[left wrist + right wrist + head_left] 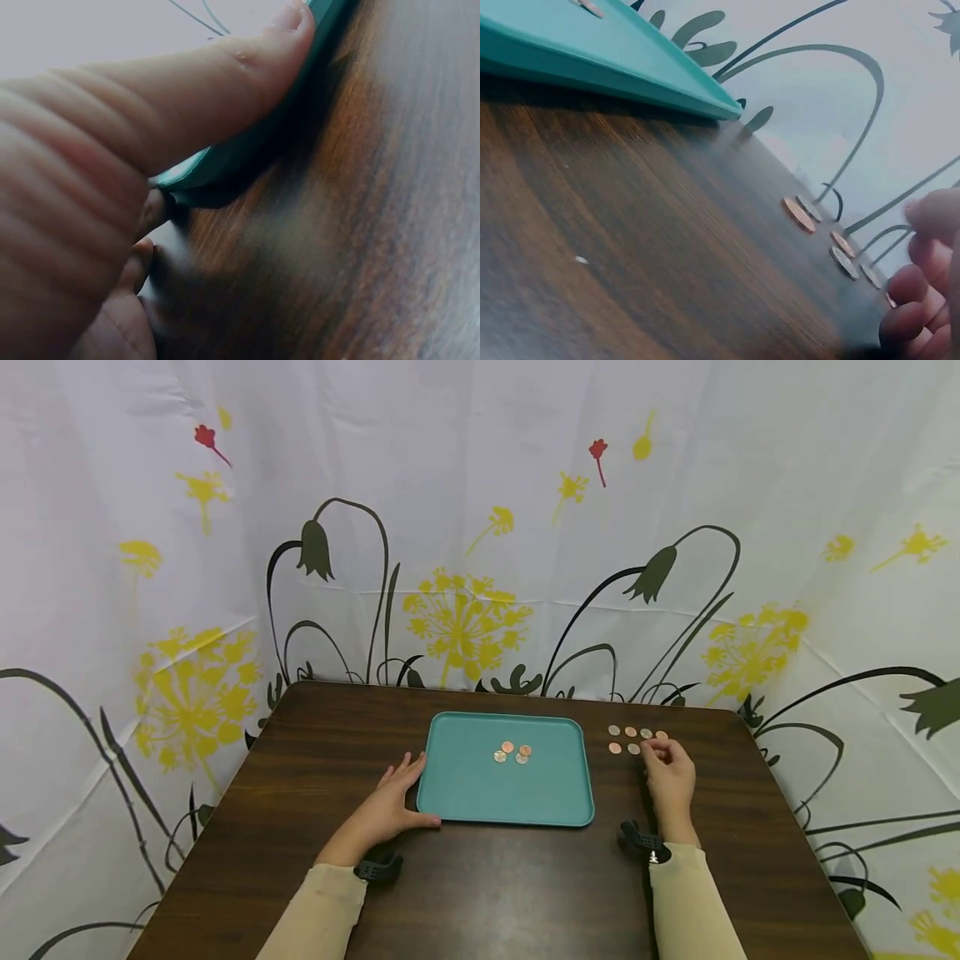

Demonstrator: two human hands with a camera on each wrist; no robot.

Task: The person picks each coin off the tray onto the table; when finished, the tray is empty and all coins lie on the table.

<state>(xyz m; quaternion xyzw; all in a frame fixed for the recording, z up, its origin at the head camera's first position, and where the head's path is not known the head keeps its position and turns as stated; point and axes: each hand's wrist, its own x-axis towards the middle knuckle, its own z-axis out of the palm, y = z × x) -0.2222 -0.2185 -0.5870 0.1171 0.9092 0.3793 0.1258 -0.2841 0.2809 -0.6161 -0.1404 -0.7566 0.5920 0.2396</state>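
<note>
In the head view, a teal tray (480, 797) lies on the table with several copper and silver coins (507, 747) grouped near its middle. My left hand (382, 814) spreads around the tray's near left corner, fingers along the left side and thumb at the front edge. The left wrist view shows the thumb (217, 90) lying straight against the rim. Right of the tray, more coins (631, 732) lie in two rows. My right hand (671, 781) is over these rows with bent fingers, fingertips right at the coins; I cannot tell whether it pinches one.
The dark wooden table (510, 893) reaches back to a white curtain (450, 468) printed with flowers. A dark band sits on each wrist. In the right wrist view, a small white speck (581, 259) lies on the wood between tray and coins.
</note>
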